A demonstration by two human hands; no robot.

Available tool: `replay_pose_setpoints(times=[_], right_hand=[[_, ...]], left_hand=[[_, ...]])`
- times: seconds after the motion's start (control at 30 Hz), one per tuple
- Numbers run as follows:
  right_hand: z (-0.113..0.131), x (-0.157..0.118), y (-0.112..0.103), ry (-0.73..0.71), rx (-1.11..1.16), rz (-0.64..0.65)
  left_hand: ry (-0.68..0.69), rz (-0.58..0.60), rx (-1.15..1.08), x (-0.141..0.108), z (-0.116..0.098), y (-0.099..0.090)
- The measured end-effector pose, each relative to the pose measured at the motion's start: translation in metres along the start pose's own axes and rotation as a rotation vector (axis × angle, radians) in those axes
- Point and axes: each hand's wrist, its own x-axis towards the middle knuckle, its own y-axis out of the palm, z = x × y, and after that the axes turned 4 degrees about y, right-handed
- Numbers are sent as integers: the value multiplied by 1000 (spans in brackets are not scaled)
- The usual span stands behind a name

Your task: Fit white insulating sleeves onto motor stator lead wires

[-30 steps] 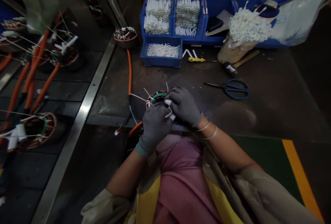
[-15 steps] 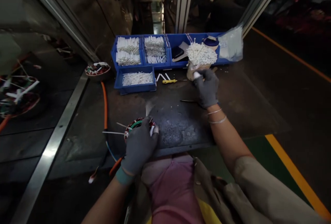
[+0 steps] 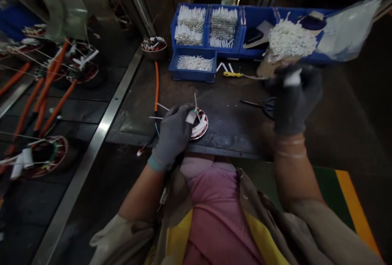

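The grey-gloved left hand (image 3: 173, 134) closes on a wire-wound stator (image 3: 200, 127) lying on the dark bench (image 3: 232, 126), near centre. The raised right hand (image 3: 295, 97) pinches a white plastic sleeve (image 3: 292, 78) before a bristling sleeve bundle (image 3: 289, 40); blue bins (image 3: 192, 24) stand far.
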Motion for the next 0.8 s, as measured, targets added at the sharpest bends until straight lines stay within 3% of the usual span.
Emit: replay_pose_setpoints(times=[0.1,0.17,0.23,0.37,0.5,0.63,0.8], right_hand=[[27,-87,-14,186,60,120],[40,-127,-20,244,39,233],[51,-149,-26,230,15,362],[62,-166,-39,162,20,597],[58,-178,-42,243,-31,756],[51,-188,-39,329,-13,764],[46,-193,-41,377,42,772]], left_hand=[[188,151,-82,-11,12,-10],[173,174,-147,-14,14,-9],[86,116,-189,-15,12,-4],[2,72,-171,-14,4,3],[44,103,-109,-16,5,1],[136,205,-100,-21,18,-2],[174,211,-96,-23,24,-2]])
